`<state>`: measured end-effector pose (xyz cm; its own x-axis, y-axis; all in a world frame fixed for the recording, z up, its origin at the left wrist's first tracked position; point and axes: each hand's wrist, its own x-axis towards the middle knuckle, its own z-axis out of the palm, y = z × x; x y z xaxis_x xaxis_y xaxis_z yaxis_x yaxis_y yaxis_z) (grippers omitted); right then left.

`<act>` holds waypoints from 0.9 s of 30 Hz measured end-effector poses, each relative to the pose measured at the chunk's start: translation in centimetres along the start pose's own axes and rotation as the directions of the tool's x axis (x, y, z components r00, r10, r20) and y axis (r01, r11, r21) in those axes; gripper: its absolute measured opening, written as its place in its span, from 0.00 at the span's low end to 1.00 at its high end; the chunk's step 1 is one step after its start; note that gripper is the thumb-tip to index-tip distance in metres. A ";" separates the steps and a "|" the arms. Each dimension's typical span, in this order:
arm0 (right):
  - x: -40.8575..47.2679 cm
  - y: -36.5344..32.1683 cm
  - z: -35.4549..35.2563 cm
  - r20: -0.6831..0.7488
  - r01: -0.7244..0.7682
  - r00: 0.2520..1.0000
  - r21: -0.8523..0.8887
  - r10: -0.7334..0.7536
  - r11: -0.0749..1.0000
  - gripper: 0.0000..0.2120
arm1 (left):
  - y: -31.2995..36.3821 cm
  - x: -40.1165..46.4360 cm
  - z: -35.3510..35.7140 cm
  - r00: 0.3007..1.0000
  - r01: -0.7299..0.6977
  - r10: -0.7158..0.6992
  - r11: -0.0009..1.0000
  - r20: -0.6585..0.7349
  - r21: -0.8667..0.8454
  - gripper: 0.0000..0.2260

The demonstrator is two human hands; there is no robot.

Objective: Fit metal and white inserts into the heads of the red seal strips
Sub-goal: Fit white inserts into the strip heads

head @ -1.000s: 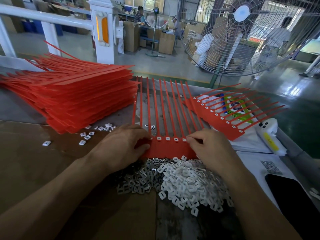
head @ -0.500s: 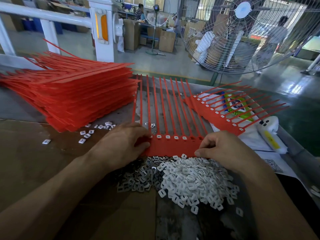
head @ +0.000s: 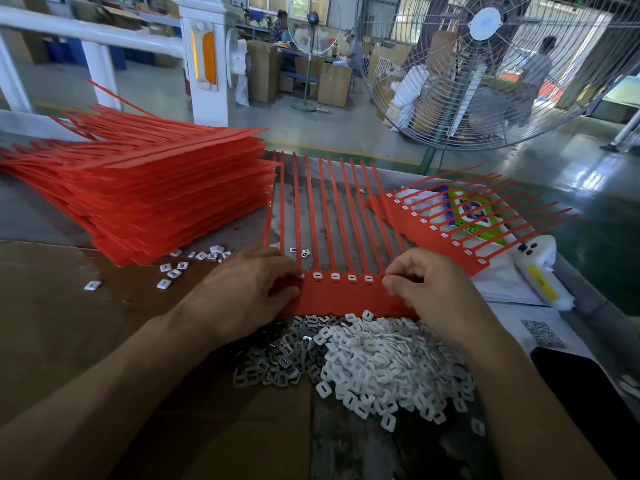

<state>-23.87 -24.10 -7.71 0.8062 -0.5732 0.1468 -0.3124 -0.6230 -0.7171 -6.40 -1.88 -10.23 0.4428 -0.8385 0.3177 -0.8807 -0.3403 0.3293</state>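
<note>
A red seal strip comb (head: 343, 294) lies flat in front of me, tails pointing away, with several white inserts seated in its row of heads. My left hand (head: 249, 292) grips the comb's left end, thumb on the flat band and fingers curled over the heads. My right hand (head: 433, 289) pinches thumb and forefinger at the head just right of the filled ones, on a white insert that the fingertips mostly hide. Just below the comb sit a pile of white inserts (head: 381, 362) and, to its left, a smaller pile of metal inserts (head: 277, 355).
A tall stack of red strips (head: 156, 195) fills the left. Another comb (head: 446, 233) with inserts lies at the right over printed packets. A white handheld device (head: 540, 271) and a dark phone (head: 588, 393) sit at the right edge. Loose inserts (head: 173, 271) dot the cardboard.
My right hand dropped to the edge of the white insert pile, then came back up to the row of heads with fingers pinched. My left hand stayed on the comb's left end.
</note>
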 end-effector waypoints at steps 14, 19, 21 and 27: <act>0.2 0.3 1.1 -0.022 -0.031 0.999 0.099 0.033 0.995 0.05 | 0.1 0.1 0.0 1.000 0.004 -0.004 1.000 -0.002 0.004 0.15; 0.4 0.5 1.0 -0.166 -0.036 0.984 0.157 0.062 0.987 0.07 | 0.1 0.0 0.0 1.000 0.001 -0.001 1.000 0.001 0.007 0.15; 0.5 0.6 0.9 -0.203 -0.056 0.975 0.187 0.094 0.981 0.06 | 0.1 0.1 0.0 1.000 0.003 -0.003 1.000 0.003 0.008 0.15; 0.8 1.3 0.7 -0.267 -0.076 0.957 0.141 0.112 0.987 0.06 | 0.0 0.1 -0.1 1.000 0.003 -0.003 1.000 0.008 0.008 0.15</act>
<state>-23.28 -24.99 -9.01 0.6029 -0.7602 0.2421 -0.2987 -0.4965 -0.8151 -6.39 -1.91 -10.15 0.4441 -0.8407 0.3098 -0.8808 -0.3462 0.3231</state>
